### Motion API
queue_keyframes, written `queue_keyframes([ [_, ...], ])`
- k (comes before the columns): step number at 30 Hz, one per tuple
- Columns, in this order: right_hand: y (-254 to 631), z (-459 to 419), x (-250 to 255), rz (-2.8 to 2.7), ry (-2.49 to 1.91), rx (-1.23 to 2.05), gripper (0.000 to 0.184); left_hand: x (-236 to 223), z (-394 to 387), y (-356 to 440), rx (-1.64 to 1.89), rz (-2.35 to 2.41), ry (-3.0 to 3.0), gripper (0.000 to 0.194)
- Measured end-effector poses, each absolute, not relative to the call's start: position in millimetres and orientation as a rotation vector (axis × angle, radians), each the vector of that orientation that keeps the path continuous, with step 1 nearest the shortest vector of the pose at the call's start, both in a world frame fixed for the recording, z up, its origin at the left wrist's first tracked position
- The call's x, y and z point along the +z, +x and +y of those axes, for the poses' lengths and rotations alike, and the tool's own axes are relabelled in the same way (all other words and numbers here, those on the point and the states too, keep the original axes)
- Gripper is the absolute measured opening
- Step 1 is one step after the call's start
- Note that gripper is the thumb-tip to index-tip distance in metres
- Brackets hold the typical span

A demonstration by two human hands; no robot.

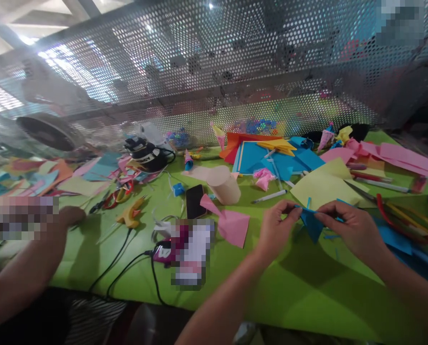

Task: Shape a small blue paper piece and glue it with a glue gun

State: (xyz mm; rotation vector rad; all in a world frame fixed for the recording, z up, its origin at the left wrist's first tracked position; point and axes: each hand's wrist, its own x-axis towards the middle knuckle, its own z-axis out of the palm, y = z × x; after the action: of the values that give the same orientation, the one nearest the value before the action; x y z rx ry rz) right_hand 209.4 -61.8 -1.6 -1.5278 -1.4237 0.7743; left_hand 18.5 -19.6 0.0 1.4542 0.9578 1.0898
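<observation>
In the head view, pinching a folded blue paper (311,225) by its upper edge, thumb against fingers in both the left hand (276,227) and the right hand (344,223); narrow grips, set close together. Hanging point-down between the two, apparently above the green table (300,297), near the pale yellow sheet (323,184). Cannot tell how firmly pressed, nor how many layers deep. Could, by judgement, tear or crease crookedly if tugged unevenly; could spring open if let go on one side; could get mixed up with the like-coloured blue scrap (331,236) if dropped. Possibly also knocking the red-handled tool (382,213) beside the right hand, if swung outward carelessly.
</observation>
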Motion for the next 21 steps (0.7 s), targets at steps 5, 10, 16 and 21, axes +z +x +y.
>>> queue_keyframes([
  [5, 211, -66, -1, -1.371, -1.512, 0.753, 0.028, -6, -25, 23, 0.94, 0.834, 1.501, 0.022],
  [10, 209, -67, -2, -1.372, -1.485, 0.729, 0.026, -13, -28, 24, 0.818, 0.939, 1.717, 0.021],
  [16, 209, -64, -5, -1.434, -1.431, 0.693, 0.025, -10, -25, 23, 0.719, 1.027, 1.844, 0.016],
  [21, 210, -64, -5, -1.431, -1.433, 0.677, 0.024, -3, -28, 23, 0.516, 1.084, 2.092, 0.011],
])
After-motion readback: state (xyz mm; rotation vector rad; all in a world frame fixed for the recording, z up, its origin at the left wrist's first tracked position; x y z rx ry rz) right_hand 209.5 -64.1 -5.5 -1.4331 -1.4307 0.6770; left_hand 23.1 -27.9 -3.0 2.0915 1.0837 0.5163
